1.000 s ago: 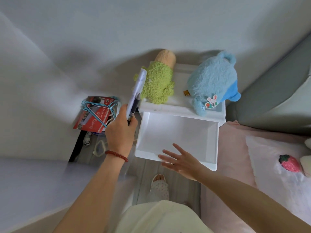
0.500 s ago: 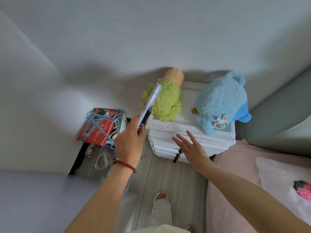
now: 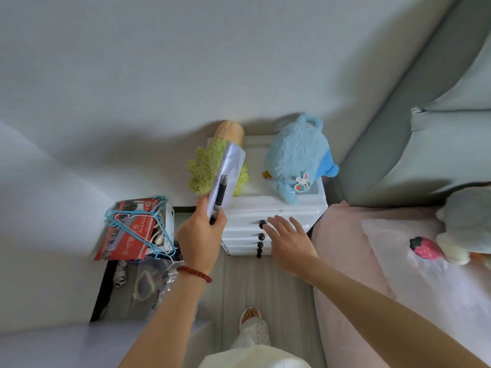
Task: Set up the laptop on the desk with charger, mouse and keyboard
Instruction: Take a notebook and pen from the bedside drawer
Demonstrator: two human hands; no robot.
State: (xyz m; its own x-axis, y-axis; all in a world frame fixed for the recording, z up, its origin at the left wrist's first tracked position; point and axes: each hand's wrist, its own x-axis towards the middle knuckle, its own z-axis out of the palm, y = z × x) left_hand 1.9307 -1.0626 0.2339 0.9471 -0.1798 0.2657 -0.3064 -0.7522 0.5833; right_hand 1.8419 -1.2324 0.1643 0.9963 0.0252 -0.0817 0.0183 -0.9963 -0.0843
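Head view, looking down on a white drawer unit (image 3: pixel 268 216) by a pink bed (image 3: pixel 350 261). No laptop, charger, mouse or keyboard anywhere in sight; whether inside the drawers, cannot tell.

Likely trouble first. Left hand (image 3: pixel 198 241) crowded: closed around a black pen (image 3: pixel 219 200) and a thin pale booklet (image 3: pixel 228 168), both pinched between thumb and fingers and sticking up past the knuckles. Could slip loose, probably, if that hand is asked to carry anything more. Booklet tip close to the green plush toy (image 3: pixel 210 166) above the grip; a careless swing might knock it, or the blue plush toy (image 3: pixel 297 155) further right, off the unit's top. Blue wire hangers (image 3: pixel 138 224) on a red-and-white box (image 3: pixel 132 235) left of the grip, apt to snag a sleeve or cord.

Pose next. Left forearm raised, wrist wearing a red bead bracelet (image 3: pixel 194 273), palm turned inward. Right hand (image 3: pixel 287 240) flat, fingers spread and empty, fingertips just beside the topmost dark knob (image 3: pixel 262 223), gripping nothing. Right arm stretched in from the bed side.
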